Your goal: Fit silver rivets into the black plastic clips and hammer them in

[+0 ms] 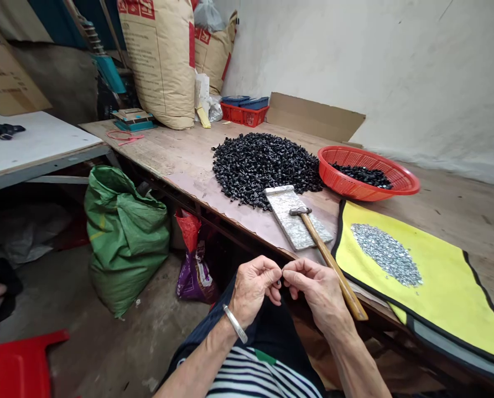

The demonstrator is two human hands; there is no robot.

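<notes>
Left hand (253, 290): grip pinched on some tiny dark piece (279, 282), frame's lower centre | right hand (323, 293): grip together, can't tell on what, prob steadying | hammer (323, 249) across metal slab (286, 213), tabletop (188, 160) edge, guessing for quick reach

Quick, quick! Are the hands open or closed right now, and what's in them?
Left hand: thumb and finger pinched closed; whatever it holds is too tiny to name.
Right hand: pinched closed too, close to the left; can't tell what it holds.
</notes>
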